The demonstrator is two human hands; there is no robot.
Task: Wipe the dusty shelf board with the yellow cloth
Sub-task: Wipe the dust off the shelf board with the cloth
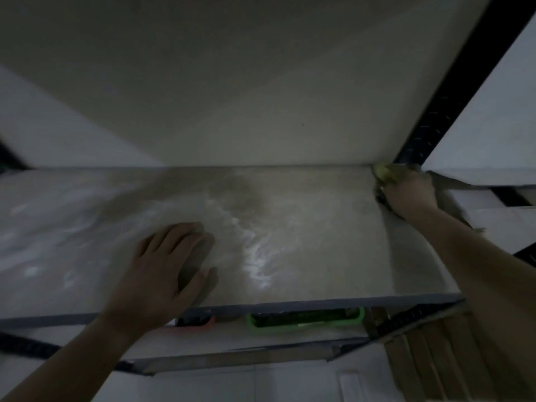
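While the right hand (412, 195) clutches the yellow cloth (384, 172) in the shelf board's (333, 221) far right corner, dust (255, 256) lies leftward, beside the flat, empty left hand (168, 262).

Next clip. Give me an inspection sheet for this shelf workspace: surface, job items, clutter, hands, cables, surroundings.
Surface: shelf board, with white dust streaks mid-board and a dusty haze on the left part.
Job's things: yellow cloth at the board's far right corner.
Clutter: nothing seen on the board; green tray and red item on the shelf below.
Hands: left hand flat on the board, fingers straight; right hand holds the cloth.
Cables: nothing seen.
Surroundings: pale wall behind, black upright at right, cardboard lower right.
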